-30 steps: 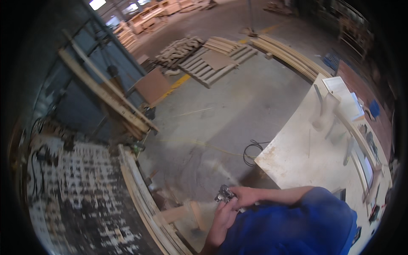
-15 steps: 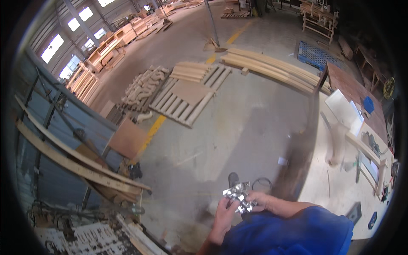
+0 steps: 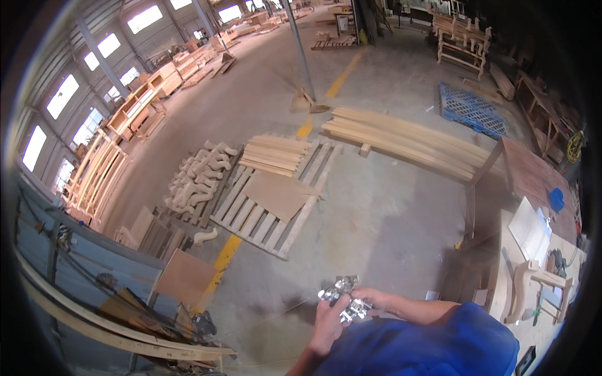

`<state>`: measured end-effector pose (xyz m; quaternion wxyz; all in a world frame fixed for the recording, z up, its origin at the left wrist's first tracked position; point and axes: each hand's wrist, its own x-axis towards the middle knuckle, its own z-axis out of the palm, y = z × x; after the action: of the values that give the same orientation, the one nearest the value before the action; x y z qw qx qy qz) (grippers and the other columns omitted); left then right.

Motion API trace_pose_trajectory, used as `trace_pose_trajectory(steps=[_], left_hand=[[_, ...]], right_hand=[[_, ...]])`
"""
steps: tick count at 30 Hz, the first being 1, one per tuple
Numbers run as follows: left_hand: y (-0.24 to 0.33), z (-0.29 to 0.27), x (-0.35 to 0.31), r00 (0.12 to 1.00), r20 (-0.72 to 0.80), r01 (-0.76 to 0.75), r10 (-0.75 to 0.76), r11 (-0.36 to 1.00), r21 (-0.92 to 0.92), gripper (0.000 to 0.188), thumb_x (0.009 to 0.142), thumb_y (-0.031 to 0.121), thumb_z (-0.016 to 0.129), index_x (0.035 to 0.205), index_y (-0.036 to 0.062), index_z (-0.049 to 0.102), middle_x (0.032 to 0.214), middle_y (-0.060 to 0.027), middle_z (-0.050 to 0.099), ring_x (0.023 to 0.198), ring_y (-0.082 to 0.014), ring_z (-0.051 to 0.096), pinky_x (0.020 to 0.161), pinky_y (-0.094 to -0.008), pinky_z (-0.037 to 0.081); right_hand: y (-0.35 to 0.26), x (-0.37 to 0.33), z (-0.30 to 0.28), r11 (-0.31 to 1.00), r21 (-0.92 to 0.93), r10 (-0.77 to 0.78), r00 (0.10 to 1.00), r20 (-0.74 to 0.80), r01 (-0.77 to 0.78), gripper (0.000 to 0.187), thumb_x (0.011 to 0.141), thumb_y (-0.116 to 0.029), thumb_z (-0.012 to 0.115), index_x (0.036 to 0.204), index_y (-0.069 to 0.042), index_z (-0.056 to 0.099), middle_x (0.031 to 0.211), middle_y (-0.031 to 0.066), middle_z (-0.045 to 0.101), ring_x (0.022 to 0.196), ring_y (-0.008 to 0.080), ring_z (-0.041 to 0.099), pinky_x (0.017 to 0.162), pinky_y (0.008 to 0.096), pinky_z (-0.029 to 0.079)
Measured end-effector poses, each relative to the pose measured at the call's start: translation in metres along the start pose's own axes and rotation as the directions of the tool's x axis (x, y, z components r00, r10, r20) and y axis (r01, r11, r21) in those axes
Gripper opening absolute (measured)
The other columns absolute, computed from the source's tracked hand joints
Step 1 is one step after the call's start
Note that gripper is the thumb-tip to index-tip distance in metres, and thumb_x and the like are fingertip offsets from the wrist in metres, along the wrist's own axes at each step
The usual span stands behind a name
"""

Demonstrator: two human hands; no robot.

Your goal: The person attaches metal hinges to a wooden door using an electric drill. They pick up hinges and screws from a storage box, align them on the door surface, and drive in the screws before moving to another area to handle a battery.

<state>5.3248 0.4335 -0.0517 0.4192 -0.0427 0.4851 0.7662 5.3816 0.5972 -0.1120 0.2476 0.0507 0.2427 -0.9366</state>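
Note:
A cluster of shiny silver metal pieces (image 3: 342, 291) is held between my two hands, low in the middle of the view. My left hand (image 3: 327, 324) is closed round its near left side, thumb on top. From the right, my right hand (image 3: 375, 297) grips the other side, its fingertips partly hidden by the metal. The cluster looks knobbly, with bright blocky faces; what kind of fitting it is I cannot make out. Both hands are held in front of my blue shirt (image 3: 414, 341), above the floor.
At my right stands a workbench (image 3: 501, 301) with a curved wooden leg (image 3: 522, 291) and a clipboard (image 3: 530, 230). Ahead lie a slatted pallet (image 3: 276, 235), stacked curved legs (image 3: 199, 178) and long boards (image 3: 401, 141). Curved timber strips (image 3: 125, 335) jut in at lower left.
The view has tilted upward, so pallet, boards and bench appear lower. Both hands still hold the metal cluster, which sits turned slightly and a little further left.

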Motion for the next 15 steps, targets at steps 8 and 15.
trace_pose_trajectory(steps=[8,15], left_hand=[[0.108,0.001,0.273,0.973,0.228,0.060,-0.032,0.991,-0.118,0.028,0.098,0.005,0.059,0.125,0.0006,0.060,0.108,-0.0056,0.069,0.094,-0.0126,0.066,0.082,-0.0281,0.055],[0.222,0.065,0.474,0.928,0.362,0.118,-0.091,0.992,-0.051,0.028,0.102,0.009,0.056,0.129,0.0025,0.057,0.114,-0.0058,0.066,0.102,-0.0141,0.065,0.088,-0.0298,0.054]], right_hand=[[-0.192,0.145,-0.087,0.989,-0.072,-0.150,0.909,-0.389,0.132,0.047,0.100,-0.037,0.057,0.133,-0.003,0.056,0.117,0.0080,0.067,0.103,0.0206,0.067,0.091,0.0370,0.055],[-0.389,0.224,-0.112,0.917,-0.239,-0.396,0.802,-0.448,0.319,0.049,0.101,-0.036,0.056,0.138,-0.004,0.051,0.122,0.0079,0.064,0.106,0.0185,0.065,0.093,0.0354,0.054]])
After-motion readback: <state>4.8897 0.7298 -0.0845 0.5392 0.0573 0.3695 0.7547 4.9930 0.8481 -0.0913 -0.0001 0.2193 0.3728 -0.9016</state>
